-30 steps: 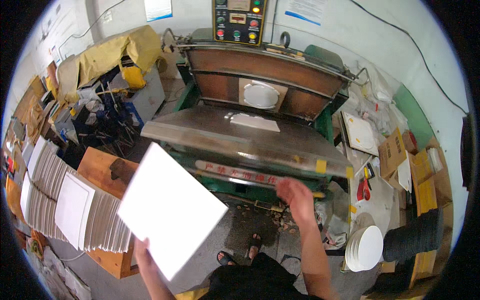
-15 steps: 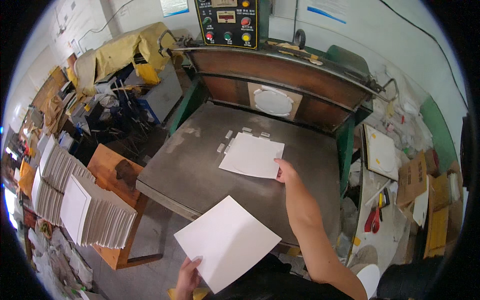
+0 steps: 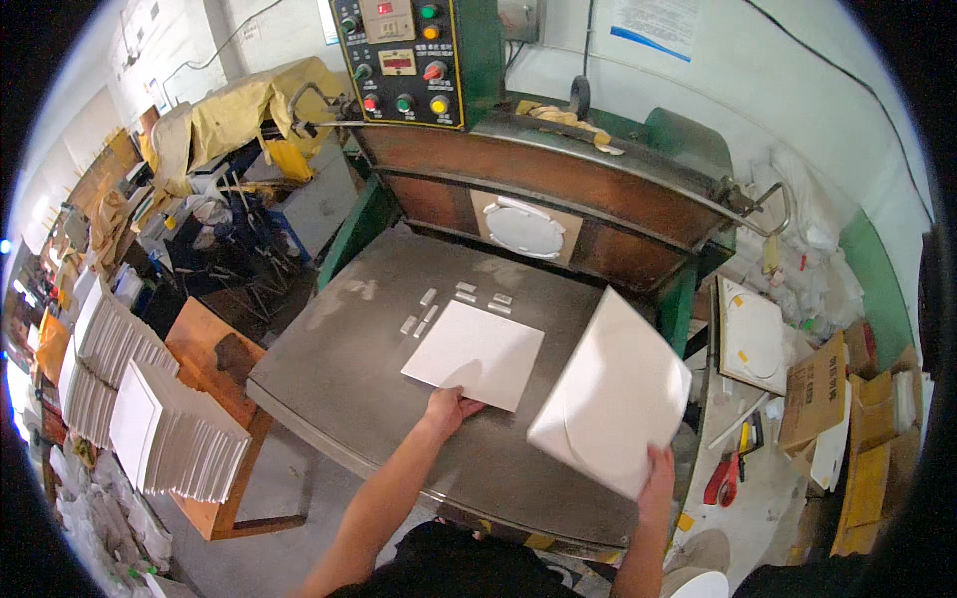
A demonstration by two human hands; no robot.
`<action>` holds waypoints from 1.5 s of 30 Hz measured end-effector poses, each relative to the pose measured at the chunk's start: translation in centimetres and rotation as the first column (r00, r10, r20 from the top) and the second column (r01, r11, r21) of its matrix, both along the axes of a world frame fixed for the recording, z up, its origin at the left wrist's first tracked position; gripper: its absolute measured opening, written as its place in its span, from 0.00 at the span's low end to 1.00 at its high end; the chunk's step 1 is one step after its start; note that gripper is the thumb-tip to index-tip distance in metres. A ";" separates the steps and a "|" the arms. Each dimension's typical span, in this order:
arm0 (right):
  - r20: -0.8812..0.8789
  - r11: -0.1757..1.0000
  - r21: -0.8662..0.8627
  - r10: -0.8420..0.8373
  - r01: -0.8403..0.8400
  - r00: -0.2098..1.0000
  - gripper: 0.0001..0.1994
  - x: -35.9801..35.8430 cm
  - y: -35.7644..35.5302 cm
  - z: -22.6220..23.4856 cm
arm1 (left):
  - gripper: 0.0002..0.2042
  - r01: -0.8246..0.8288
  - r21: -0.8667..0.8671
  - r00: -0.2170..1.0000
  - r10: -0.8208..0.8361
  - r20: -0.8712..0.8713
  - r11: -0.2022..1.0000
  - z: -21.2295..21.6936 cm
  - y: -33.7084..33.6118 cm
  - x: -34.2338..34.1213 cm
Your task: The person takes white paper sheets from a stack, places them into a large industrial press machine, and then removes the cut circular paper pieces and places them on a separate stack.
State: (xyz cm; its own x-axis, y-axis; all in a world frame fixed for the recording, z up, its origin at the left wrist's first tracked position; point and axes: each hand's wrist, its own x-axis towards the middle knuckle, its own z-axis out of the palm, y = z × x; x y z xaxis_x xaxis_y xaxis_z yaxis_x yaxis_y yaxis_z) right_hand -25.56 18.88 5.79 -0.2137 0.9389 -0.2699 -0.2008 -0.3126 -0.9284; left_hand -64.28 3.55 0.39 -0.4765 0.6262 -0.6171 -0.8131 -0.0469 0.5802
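Observation:
A square white board (image 3: 480, 351) lies on the grey bed (image 3: 329, 344) of a press, its far and left edges beside several small pale blocks (image 3: 466, 289). My left hand (image 3: 448, 410) pinches its near edge, the fingers partly underneath. To the right, my right hand (image 3: 656, 486) grips the lower right corner of a second white board (image 3: 618, 389), held up and tilted above the bed. A faint curved line runs across that board. On the raised brown platen (image 3: 439, 204) a white round plate (image 3: 523, 229) is mounted.
A black control panel (image 3: 404, 62) with coloured knobs stands above the platen. Stacks of white boards (image 3: 184, 429) rest on a wooden bench (image 3: 261, 439) at left. At right are red-handled scissors (image 3: 722, 480), a framed white panel (image 3: 753, 334) and cardboard boxes (image 3: 812, 389).
My left hand has carried its board from near my body onto the bed against the blocks. My right hand has lifted the other board off the bed and to the right.

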 end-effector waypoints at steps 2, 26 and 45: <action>0.017 0.998 -0.069 0.006 -0.005 1.000 0.28 3.5 -4.0 2.0 | 0.18 -0.003 0.007 0.996 0.004 -0.088 1.000 -3.2 0.2 -2.0; 0.134 0.753 -0.078 -0.641 0.653 0.755 0.26 5.6 -36.0 9.1 | 0.21 -0.169 -0.695 -0.471 -0.676 -0.566 0.699 -2.3 10.4 6.0; -0.159 0.678 -0.340 -0.724 0.652 0.671 0.15 19.0 -44.9 2.5 | 0.20 0.924 -0.366 -0.160 -0.756 -0.634 0.112 5.2 -10.3 28.8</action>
